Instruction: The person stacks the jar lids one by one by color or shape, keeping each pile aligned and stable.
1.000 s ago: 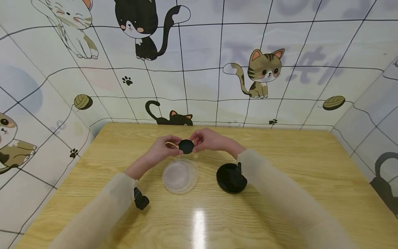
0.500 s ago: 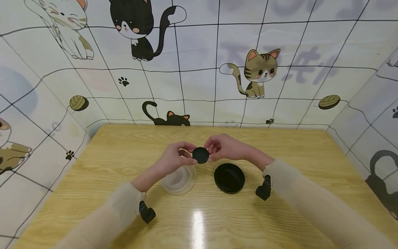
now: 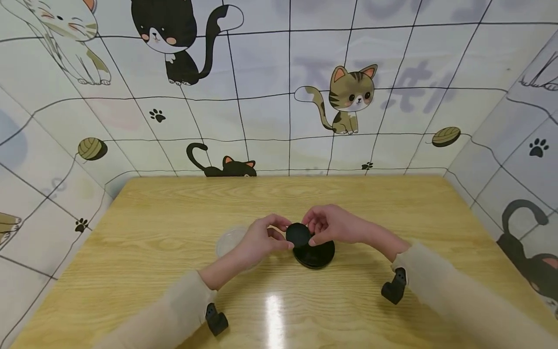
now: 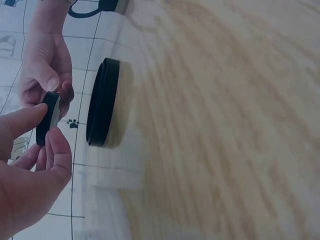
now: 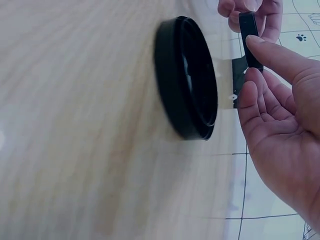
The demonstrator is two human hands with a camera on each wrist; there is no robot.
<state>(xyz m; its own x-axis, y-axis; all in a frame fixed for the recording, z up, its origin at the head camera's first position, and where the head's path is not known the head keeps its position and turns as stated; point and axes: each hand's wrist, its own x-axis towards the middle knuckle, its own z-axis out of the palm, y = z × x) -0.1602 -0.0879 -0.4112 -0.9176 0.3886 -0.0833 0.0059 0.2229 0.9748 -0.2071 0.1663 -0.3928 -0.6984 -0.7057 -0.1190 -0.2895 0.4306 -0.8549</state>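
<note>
Between my hands is a small black disc with a thick rim (image 3: 298,235), like a small round cap. My left hand (image 3: 262,238) pinches its left edge with thumb and fingers. On the other edge, my right hand (image 3: 339,225) pinches it too, thumb on top in the right wrist view. The disc is held above the table, overlapping a larger black round lid (image 3: 317,257) in the head view. That lid lies on the table with its raised rim up, seen from the side in the left wrist view (image 4: 104,102). A clear round plastic container (image 3: 227,241) is partly hidden behind my left hand.
A light wood table (image 3: 174,208) carries everything. Behind and beside it stands a white backdrop (image 3: 270,116) printed with cats and grid lines. Small black cameras sit on both wrists, the left wrist camera (image 3: 216,320) and the right wrist camera (image 3: 394,287).
Both hands have carried the small black disc rightward and nearer, from behind the clear container to over the larger black lid. The head view has shifted slightly to the right.
</note>
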